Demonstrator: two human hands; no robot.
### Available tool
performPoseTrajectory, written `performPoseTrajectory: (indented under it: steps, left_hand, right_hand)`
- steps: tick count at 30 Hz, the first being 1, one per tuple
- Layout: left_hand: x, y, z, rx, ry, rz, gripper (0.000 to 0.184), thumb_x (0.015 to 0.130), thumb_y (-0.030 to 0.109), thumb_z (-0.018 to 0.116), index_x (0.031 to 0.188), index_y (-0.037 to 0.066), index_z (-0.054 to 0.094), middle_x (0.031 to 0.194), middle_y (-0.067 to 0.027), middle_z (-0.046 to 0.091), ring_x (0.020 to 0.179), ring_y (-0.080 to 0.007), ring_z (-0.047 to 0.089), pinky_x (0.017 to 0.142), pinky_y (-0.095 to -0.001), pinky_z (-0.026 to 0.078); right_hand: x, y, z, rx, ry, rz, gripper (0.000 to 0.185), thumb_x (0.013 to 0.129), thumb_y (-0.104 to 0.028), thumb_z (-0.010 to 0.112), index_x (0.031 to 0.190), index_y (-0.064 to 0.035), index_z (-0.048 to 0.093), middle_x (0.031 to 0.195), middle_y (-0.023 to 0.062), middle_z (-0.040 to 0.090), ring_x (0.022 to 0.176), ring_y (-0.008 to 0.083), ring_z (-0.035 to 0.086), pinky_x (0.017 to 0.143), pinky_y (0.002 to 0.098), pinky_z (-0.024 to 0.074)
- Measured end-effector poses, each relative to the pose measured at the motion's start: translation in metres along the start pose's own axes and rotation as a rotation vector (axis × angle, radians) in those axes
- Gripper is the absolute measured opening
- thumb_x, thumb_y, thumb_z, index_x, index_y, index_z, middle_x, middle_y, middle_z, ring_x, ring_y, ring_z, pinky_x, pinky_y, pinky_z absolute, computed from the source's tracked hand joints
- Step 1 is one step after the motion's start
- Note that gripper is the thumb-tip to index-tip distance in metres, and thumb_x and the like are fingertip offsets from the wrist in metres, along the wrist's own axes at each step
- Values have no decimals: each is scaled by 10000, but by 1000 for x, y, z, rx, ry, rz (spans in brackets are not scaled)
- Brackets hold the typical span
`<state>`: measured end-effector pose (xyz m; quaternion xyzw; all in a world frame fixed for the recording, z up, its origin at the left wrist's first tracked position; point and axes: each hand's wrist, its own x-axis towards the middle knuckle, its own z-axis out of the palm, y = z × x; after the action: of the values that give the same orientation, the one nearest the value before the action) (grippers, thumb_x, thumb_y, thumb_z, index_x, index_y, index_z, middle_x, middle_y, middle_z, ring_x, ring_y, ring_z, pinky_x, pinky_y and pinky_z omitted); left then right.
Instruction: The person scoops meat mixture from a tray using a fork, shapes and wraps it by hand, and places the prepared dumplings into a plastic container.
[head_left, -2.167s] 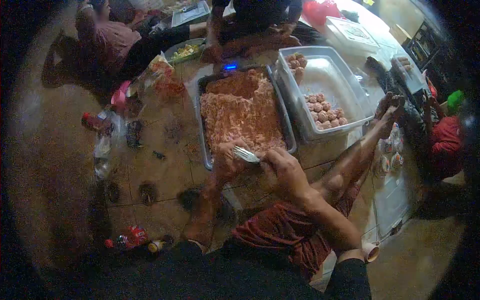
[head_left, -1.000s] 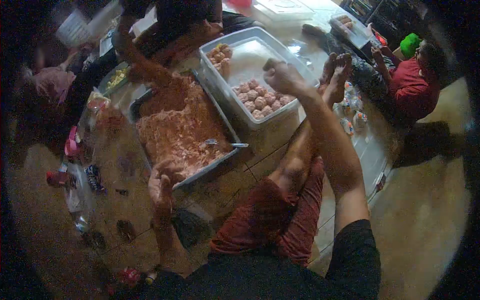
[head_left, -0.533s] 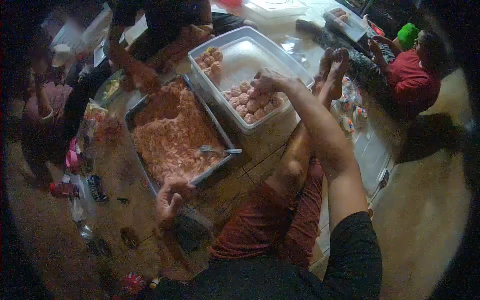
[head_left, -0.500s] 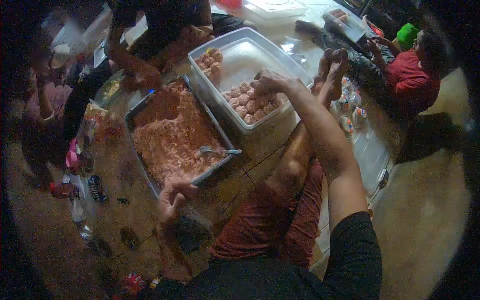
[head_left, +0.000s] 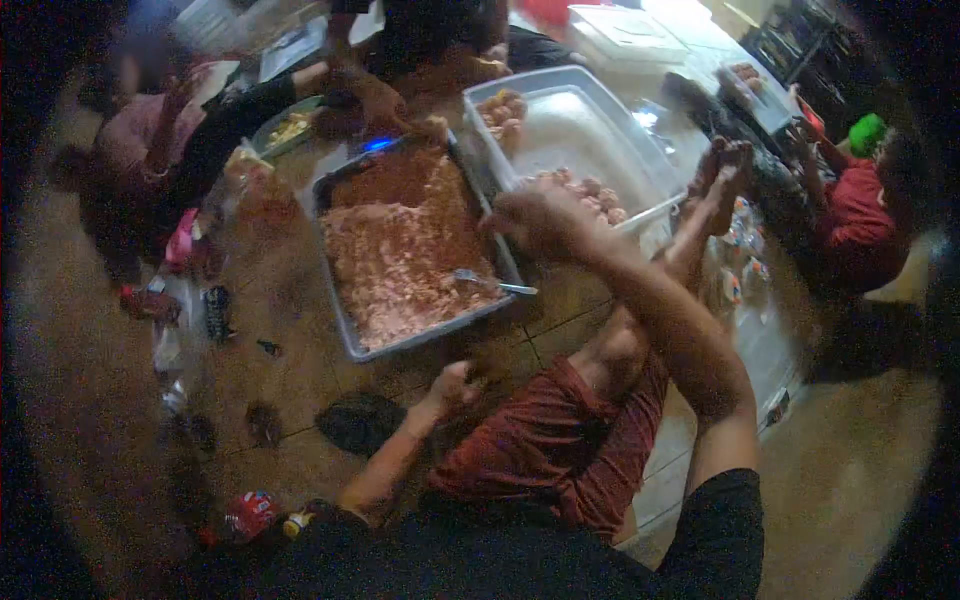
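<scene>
My right hand (head_left: pixel 535 215) is over the gap between the tray and the tub, smeared by motion, so I cannot make out its fingers. Below the tray, beside my raised knee, my left hand (head_left: pixel 458 386) has its fingers curled closed; what is in them, if anything, is hidden. Pinkish minced meat (head_left: pixel 395 265) fills much of a dark-rimmed tray (head_left: pixel 345 335). A fork (head_left: pixel 505 285) lies on the meat with its handle across the rim. Round meatballs (head_left: pixel 600 200) sit in the near end of a clear plastic tub (head_left: pixel 650 145), partly behind my right hand. More meatballs (head_left: pixel 503 112) lie at its far left corner.
Another person's hand (head_left: pixel 385 105) is at the tray's far edge. A green bowl (head_left: pixel 285 130) stands left of it. A person in red (head_left: pixel 860 205) sits at right near a smaller container (head_left: pixel 755 95). Wrapped packages (head_left: pixel 745 245) lie by my feet, a red packet (head_left: pixel 250 515) at lower left.
My right hand has moved from the meatballs in the tub back toward the tray. My left hand has moved from the tray's near corner to beside my knee, its fingers now curled in. The view has shifted.
</scene>
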<state>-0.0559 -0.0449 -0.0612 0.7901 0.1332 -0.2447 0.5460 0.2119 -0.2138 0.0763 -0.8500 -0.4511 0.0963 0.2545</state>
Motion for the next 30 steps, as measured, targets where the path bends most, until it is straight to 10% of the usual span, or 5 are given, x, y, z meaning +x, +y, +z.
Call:
performPoseTrajectory:
  steps: [9, 16, 20, 26, 30]
  left_hand:
    - [74, -104, 48, 286, 112, 431, 357, 947, 239, 664, 1257, 66, 624, 1174, -172, 679, 1023, -260, 672, 850, -367, 547]
    - [89, -160, 57, 681, 245, 878, 334, 930, 194, 640, 1241, 72, 630, 1202, -218, 659, 1059, -305, 671, 847, -406, 550]
    - [53, -105, 28, 417, 216, 497, 192, 931, 191, 648, 1051, 45, 683, 1012, -199, 707, 943, -282, 706, 771, -394, 552]
    - [2, -11, -2, -33, 334, 426, 249, 982, 255, 652, 909, 19, 680, 889, -161, 727, 852, -237, 721, 728, -373, 550]
    - [4, -18, -4, 2, 421, 452, 279, 986, 287, 667, 959, 10, 662, 909, -133, 736, 853, -215, 709, 755, -347, 542]
  right_hand:
    - [14, 30, 155, -535, 52, -130, 93, 895, -232, 615, 826, -227, 678, 674, 8, 620, 745, 205, 651, 746, 421, 467]
    - [18, -1, 102, -562, 17, 19, 113, 948, -178, 554, 935, -129, 655, 847, 124, 694, 758, 307, 686, 705, 428, 512]
    - [21, -26, 61, -345, -152, 219, 207, 919, -144, 571, 1116, -92, 608, 966, 185, 682, 871, 354, 688, 861, 446, 503]
    - [17, 46, 88, -491, 230, -375, 122, 910, -167, 603, 978, -72, 641, 871, 121, 669, 855, 332, 677, 791, 463, 528]
    - [27, 29, 115, -937, -179, -245, 136, 905, -237, 607, 923, -119, 671, 937, 56, 650, 963, 293, 606, 962, 521, 402]
